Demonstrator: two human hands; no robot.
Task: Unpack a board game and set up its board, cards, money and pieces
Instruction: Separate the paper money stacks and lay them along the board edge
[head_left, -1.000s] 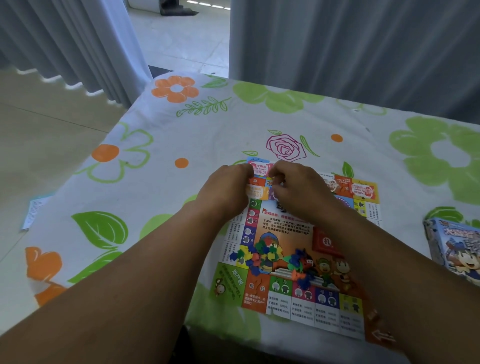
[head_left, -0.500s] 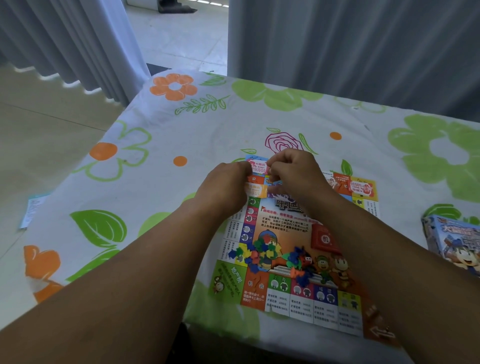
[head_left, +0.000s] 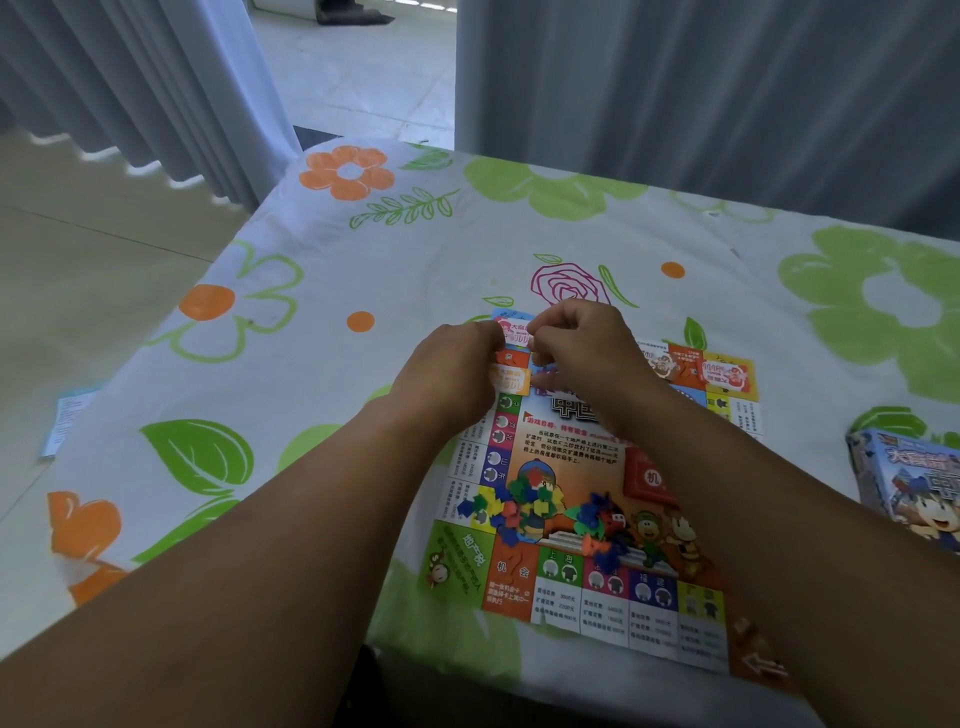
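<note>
The colourful paper game board (head_left: 582, 457) lies flat on the flowered tablecloth, near the table's front edge. Two heaps of small plastic pieces (head_left: 511, 506) in mixed colours sit on its lower middle. My left hand (head_left: 447, 379) and my right hand (head_left: 587, 348) meet over the board's far left corner, fingers curled, pinching small pink and orange money notes (head_left: 514, 332) between them. An orange note (head_left: 511, 382) shows just under my left hand. More pink notes (head_left: 724, 376) lie at the board's far right corner.
The blue game box (head_left: 909, 488) lies at the table's right edge. Grey curtains (head_left: 701, 104) hang behind the table. A paper slip (head_left: 67, 421) lies on the floor to the left. The table's front edge runs just below the board.
Both hands have shifted slightly away from me toward the board's far left corner, the right hand lifting a little with the notes. The board and the pieces have stayed put.
</note>
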